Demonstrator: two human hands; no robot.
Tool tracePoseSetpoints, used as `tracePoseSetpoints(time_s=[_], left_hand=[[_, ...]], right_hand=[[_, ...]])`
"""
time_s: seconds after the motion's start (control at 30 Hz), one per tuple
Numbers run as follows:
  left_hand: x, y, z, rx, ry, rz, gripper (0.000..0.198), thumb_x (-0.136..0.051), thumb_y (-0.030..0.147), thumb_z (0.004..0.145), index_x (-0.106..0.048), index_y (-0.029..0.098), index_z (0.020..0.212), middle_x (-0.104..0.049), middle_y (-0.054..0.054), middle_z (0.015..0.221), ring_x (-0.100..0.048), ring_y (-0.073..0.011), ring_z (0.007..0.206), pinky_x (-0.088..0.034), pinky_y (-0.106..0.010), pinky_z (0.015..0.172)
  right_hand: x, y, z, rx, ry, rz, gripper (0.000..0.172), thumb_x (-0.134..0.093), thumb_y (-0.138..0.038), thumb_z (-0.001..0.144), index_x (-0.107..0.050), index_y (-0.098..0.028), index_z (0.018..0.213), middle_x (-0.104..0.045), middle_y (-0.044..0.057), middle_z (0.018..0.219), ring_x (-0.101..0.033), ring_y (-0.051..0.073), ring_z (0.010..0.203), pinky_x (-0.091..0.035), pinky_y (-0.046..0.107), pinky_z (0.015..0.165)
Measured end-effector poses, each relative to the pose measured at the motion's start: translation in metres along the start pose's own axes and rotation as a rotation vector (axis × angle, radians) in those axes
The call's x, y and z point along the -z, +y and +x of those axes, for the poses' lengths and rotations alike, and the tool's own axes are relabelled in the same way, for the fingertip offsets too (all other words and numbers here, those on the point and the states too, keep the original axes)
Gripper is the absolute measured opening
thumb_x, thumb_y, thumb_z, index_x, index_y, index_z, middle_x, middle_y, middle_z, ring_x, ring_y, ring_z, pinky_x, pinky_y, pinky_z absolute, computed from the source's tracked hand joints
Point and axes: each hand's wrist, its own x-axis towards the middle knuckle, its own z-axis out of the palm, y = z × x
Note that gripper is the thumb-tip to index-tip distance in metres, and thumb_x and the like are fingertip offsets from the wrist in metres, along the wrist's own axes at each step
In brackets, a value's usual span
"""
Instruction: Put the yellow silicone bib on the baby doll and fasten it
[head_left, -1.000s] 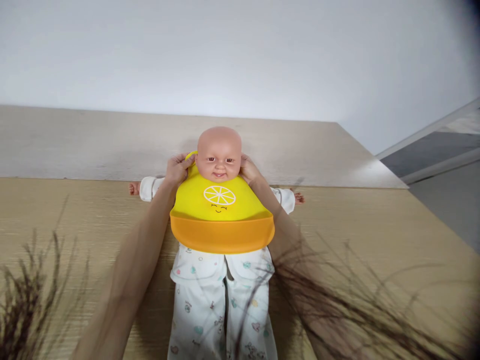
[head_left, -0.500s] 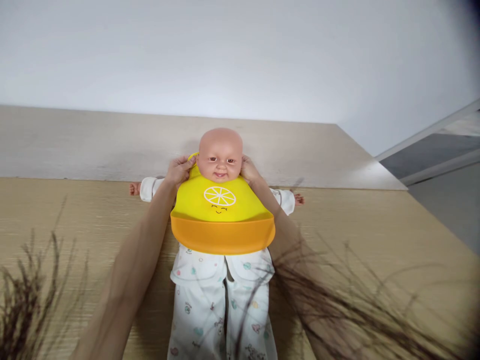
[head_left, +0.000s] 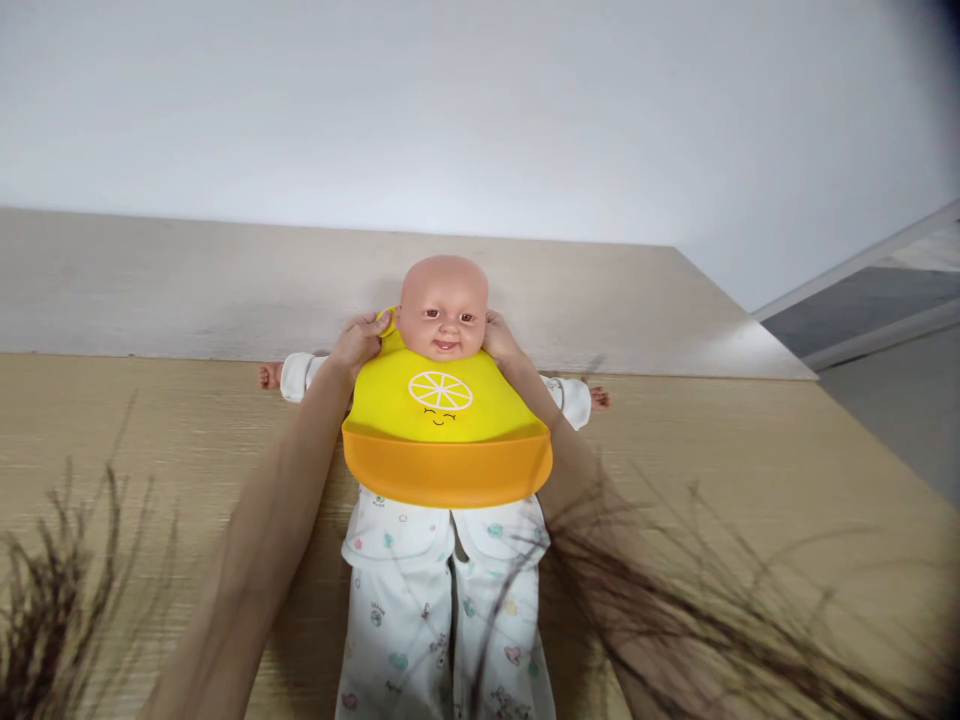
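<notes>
A baby doll (head_left: 442, 290) lies on its back in a white printed outfit (head_left: 442, 620), arms stretched out sideways. Over its chest spreads a yellow bib (head_left: 382, 395) with a citrus slice, a smiling face and an orange catch pocket (head_left: 448, 472). My left hand (head_left: 361, 340) is closed, pinching the bib's neck strap at the left side of the doll's neck. On the other side, my right hand (head_left: 501, 338) reaches behind the doll's neck; its fingertips are hidden by the head, so what they hold does not show.
The doll lies on a light wooden table (head_left: 187, 480). A pale raised board (head_left: 150, 285) runs along the table's back, against a white wall (head_left: 450, 110). Strands of dark hair (head_left: 675, 600) hang blurred across the lower corners. A grey framed structure stands at the far right.
The doll's head has shifted slightly to the right. My hands stay at both sides of the neck, and the bib has barely moved.
</notes>
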Motion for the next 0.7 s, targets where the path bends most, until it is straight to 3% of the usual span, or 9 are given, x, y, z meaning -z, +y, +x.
tracePoseSetpoints(time_s=[0.13,0.23,0.43,0.7], left_hand=[[0.0018,-0.0004,0.0002,0.000,-0.049,-0.047,0.007,-0.067,0.021,0.084,-0.070,0.015,0.083,-0.073,-0.006,0.074,-0.074,-0.0237,0.084,-0.058,-0.032,0.080],[0.0032,0.0003,0.0002,0.026,-0.061,-0.039,0.009,-0.063,0.021,0.084,-0.070,0.015,0.083,-0.075,-0.008,0.080,-0.074,-0.0260,0.095,-0.059,-0.033,0.085],[0.0045,0.0017,0.0009,0.051,-0.026,-0.031,0.008,-0.061,0.021,0.080,-0.068,0.018,0.076,-0.075,-0.007,0.081,-0.074,-0.0270,0.096,-0.060,-0.033,0.081],[0.0028,0.0016,0.0002,0.076,0.032,-0.052,0.011,-0.066,0.026,0.072,-0.069,0.018,0.079,-0.075,-0.008,0.077,-0.074,-0.0288,0.096,-0.060,-0.036,0.081]], right_hand=[[-0.0005,-0.0011,-0.0014,-0.011,0.022,-0.059,0.027,-0.080,-0.041,0.062,-0.069,-0.021,0.077,-0.077,0.006,0.093,-0.070,0.026,0.093,-0.058,0.036,0.078],[-0.0006,-0.0005,-0.0007,-0.017,0.048,-0.033,0.027,-0.080,-0.039,0.058,-0.068,-0.020,0.073,-0.077,0.007,0.093,-0.070,0.026,0.091,-0.058,0.037,0.077],[0.0008,0.0013,0.0007,-0.025,0.065,0.019,0.026,-0.080,-0.035,0.051,-0.069,-0.020,0.070,-0.077,0.006,0.090,-0.069,0.025,0.086,-0.059,0.036,0.075],[-0.0004,0.0003,0.0000,-0.014,0.057,0.010,0.023,-0.081,-0.034,0.057,-0.068,-0.021,0.070,-0.077,0.006,0.092,-0.070,0.026,0.091,-0.059,0.038,0.078]])
